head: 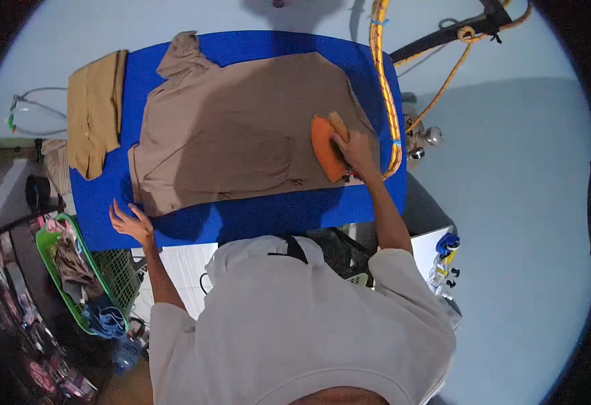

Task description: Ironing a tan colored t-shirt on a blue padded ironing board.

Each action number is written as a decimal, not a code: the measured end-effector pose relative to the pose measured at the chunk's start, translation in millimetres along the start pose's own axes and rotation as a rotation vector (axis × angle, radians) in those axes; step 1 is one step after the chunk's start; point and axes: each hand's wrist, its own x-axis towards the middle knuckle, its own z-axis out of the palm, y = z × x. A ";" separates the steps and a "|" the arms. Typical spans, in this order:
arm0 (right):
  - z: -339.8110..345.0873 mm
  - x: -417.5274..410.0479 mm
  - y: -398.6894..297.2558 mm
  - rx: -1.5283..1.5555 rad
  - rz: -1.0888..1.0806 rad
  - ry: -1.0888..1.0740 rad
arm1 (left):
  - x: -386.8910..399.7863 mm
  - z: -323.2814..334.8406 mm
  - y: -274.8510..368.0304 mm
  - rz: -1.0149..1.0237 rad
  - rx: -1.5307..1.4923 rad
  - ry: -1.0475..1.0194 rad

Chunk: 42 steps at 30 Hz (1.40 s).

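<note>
A taupe shirt [255,116] lies spread over a blue-covered ironing table [270,223], its far left sleeve bunched. My right hand [359,152] grips the handle of an orange clothes iron [324,144], which rests on the right part of the shirt. A yellow patterned cord [387,101] hangs down by the iron's rear. My left hand [132,223] holds nothing, its fingers spread beside the near left corner of the shirt, over the table's near edge. A folded tan garment [93,111] lies at the table's left end.
Below the table's left side stands a green plastic laundry basket [67,283] with crumpled clothes. A dark bracket [447,35] carries the cord at the upper right, near the wall. Bottles [440,268] stand low at the right. A clear blue plastic bottle [126,354] is beneath the basket.
</note>
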 end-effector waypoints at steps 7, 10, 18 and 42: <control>-10.0 90.1 123.7 -0.014 -0.091 0.095 | 43.8 20.4 96.7 0.085 -0.078 -0.041; -18.1 126.6 164.2 -0.111 -0.151 0.142 | 46.0 30.6 116.6 0.148 -0.080 -0.054; -63.6 217.3 222.5 -0.240 -0.028 0.166 | 63.9 59.9 156.5 0.210 -0.013 -0.185; 72.5 268.4 15.2 0.090 -0.421 0.041 | 231.9 217.6 223.2 -0.263 -1.239 -1.110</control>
